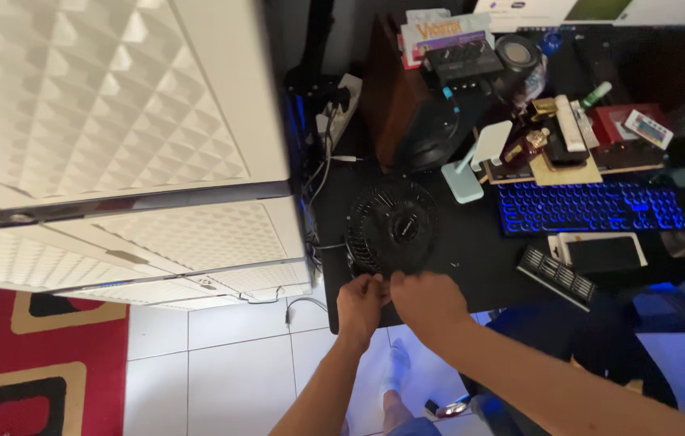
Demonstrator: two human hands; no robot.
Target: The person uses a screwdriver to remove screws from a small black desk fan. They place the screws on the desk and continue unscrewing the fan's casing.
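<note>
Nearest the camera, both forearms reach up from the bottom of the view and meet at the near edge of the dark surface. The left hand and the right hand sit almost touching each other at the lower rim of a small black fan, which lies on the surface with its round grille facing up.

The work at the rim looks fiddly. It would go best with the fan kept flat and steady by one hand while the other works at a single spot on the grille edge, with light force so the thin ribs do not bend.

The fingers of both hands are curled close together and seem to pinch the grille's edge, though what exactly sits between them is too dark to tell.

Farther back lie a phone, a blue-lit keyboard and a dark speaker.
</note>
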